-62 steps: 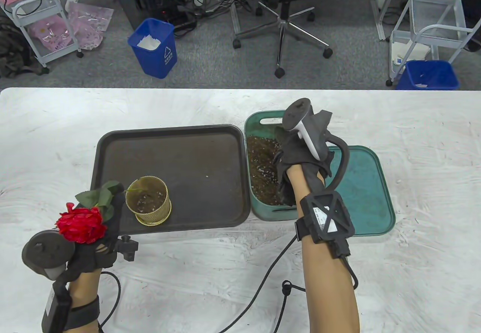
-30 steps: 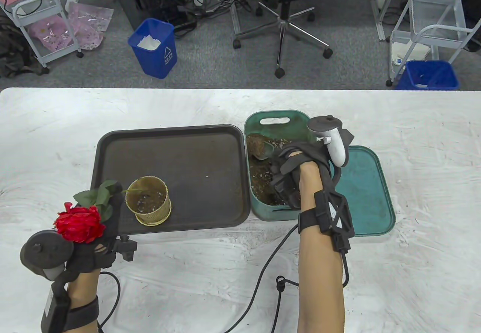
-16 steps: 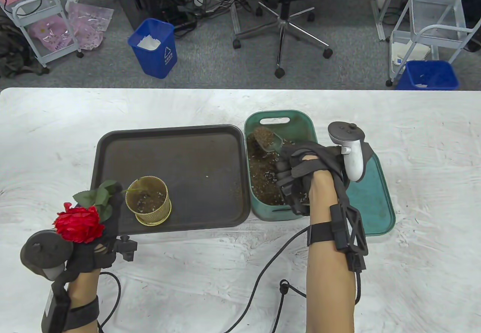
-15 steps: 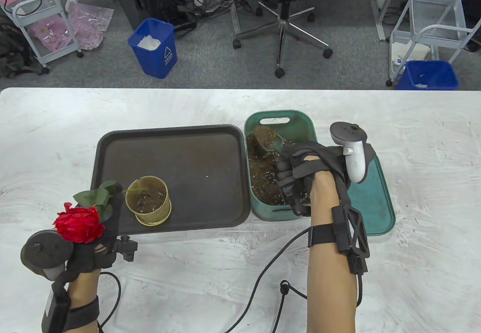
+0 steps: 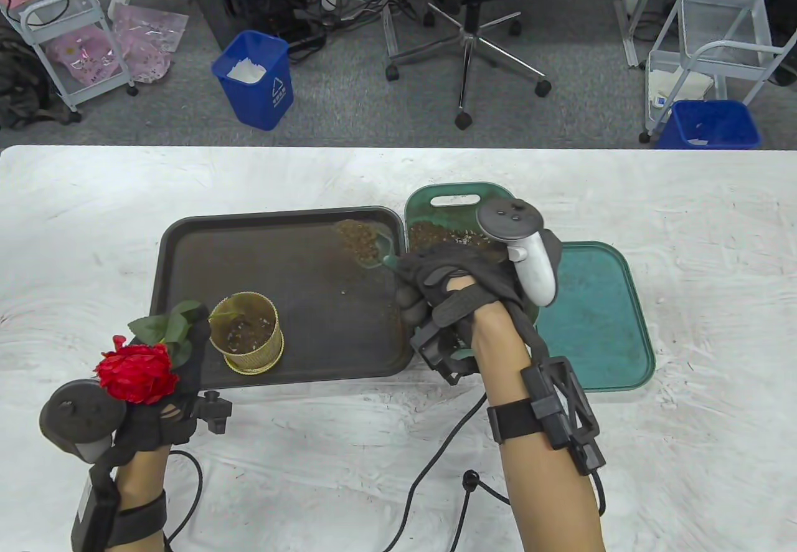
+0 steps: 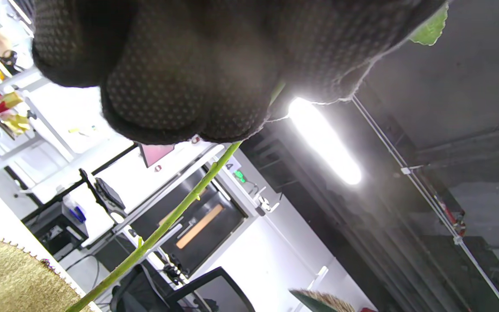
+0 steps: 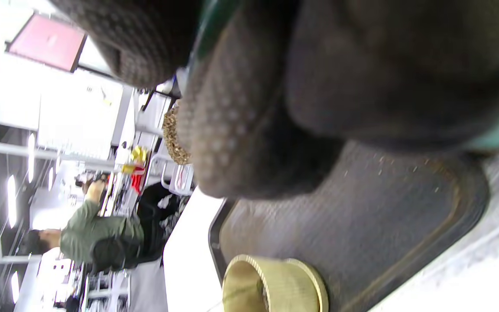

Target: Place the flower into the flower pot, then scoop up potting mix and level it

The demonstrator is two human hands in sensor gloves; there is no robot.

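Note:
My left hand (image 5: pixel 163 405) grips the stem of a red flower (image 5: pixel 136 372) at the table's front left; the green stem (image 6: pixel 163 225) slants down into the gold flower pot (image 5: pixel 245 331), which stands on the dark tray (image 5: pixel 292 265) with some mix inside. My right hand (image 5: pixel 439 293) grips the handle of a green scoop (image 5: pixel 364 242) heaped with potting mix, held above the tray's back right corner. The green bin (image 5: pixel 445 200) of potting mix sits just right of the tray. The pot (image 7: pixel 271 284) also shows in the right wrist view, under my fingers (image 7: pixel 241 130).
A green lid (image 5: pixel 601 315) lies to the right of the bin. Glove cables (image 5: pixel 436 465) trail across the white table (image 5: pixel 685 215) near its front edge. Beyond the far edge are blue bins (image 5: pixel 255 78), an office chair (image 5: pixel 473 35) and wire carts.
My right hand lifted the loaded scoop out of the bin and carried it left, over the tray's back right corner. The left hand with the flower has barely moved.

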